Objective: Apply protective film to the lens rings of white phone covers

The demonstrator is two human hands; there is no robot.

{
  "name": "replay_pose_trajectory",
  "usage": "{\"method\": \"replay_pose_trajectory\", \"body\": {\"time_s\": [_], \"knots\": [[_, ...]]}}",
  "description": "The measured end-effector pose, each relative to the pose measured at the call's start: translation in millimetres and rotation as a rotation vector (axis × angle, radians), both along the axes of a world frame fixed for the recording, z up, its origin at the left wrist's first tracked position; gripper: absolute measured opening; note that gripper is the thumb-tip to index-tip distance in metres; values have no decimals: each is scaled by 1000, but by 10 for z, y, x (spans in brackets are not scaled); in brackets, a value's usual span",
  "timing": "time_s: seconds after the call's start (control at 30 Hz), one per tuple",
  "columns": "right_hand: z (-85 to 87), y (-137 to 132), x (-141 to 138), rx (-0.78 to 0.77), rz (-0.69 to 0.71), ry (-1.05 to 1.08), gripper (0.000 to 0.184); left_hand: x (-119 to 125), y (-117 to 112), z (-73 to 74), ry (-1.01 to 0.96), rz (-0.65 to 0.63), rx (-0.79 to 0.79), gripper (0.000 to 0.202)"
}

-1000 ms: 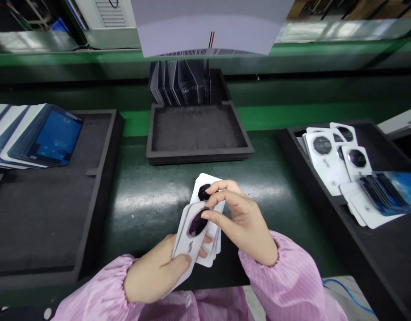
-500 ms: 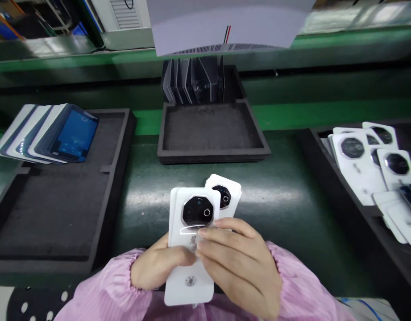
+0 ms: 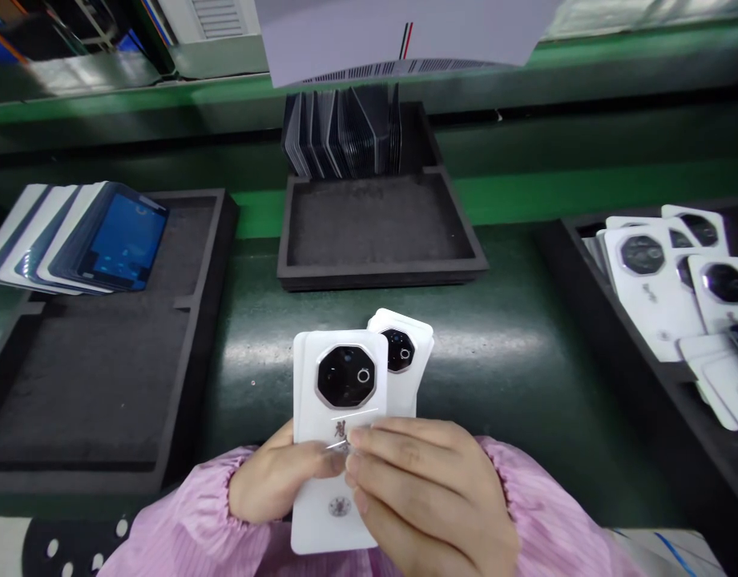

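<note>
A small fanned stack of white phone back covers, the top phone back cover (image 3: 338, 525) showing a black octagonal camera panel, a printed character and a round emblem, is held upright before me. My left hand (image 3: 278, 477) is closed on its left side, thumb over the front. The fingers of my right hand (image 3: 434, 489) are together and press on the front and right edge; its thumb is hidden. Thin bright lines show on the cover by the fingertips; I cannot tell whether they are reflections or a film edge. Behind lies another white phone back cover (image 3: 408, 393), fanned to the right.
At left, a black foam tray (image 3: 194, 353) holds leaning blue-and-white sheets (image 3: 122, 240). Dark thin panels (image 3: 344, 132) stand in the central tray (image 3: 381, 276). More white covers (image 3: 657, 296) lie in the right tray (image 3: 602, 353). A white printed sheet (image 3: 398, 36) hangs at the top.
My right fingers have slid down the cover, away from the camera panel. The stack has shifted slightly left, and the printed character shows more clearly.
</note>
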State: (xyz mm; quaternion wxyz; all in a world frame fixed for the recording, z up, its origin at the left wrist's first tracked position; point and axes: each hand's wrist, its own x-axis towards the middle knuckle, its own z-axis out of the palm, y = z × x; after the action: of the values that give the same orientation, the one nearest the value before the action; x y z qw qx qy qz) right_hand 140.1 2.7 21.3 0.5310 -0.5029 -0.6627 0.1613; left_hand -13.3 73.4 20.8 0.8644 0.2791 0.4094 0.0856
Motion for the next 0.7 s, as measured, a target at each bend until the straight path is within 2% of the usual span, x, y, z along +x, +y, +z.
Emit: {"method": "replay_pose_trajectory", "body": {"time_s": [0.1,0.23,0.33,0.4,0.43,0.47,0.53,0.57,0.63,0.7], "knots": [[20,9,3,1,11,-8,18,4,1,10,-14,-8,3,21],[24,60,41,53,24,-55,21,6,-9,3,-18,21,-12,17],[-22,159,129,215,120,-185,19,3,-13,-13,-12,50,-35,16],[-68,248,200,302,132,-244,14,0,-13,-21,-38,38,-30,17],[-89,294,232,279,94,-252,18,0,-12,-23,-65,21,-32,19],[-106,336,258,197,32,-243,32,0,-11,-26,-96,-9,-38,23],[-123,406,296,-62,-60,-183,60,2,-10,-34,-157,-99,-55,32],[-124,432,312,-193,-60,-135,61,5,-10,-38,-173,-142,-51,37],[-117,466,354,-367,3,-16,37,15,-10,-43,-187,-200,-26,44],[-106,482,443,-421,-16,110,12,27,-9,-34,-194,-211,-14,45]]}}
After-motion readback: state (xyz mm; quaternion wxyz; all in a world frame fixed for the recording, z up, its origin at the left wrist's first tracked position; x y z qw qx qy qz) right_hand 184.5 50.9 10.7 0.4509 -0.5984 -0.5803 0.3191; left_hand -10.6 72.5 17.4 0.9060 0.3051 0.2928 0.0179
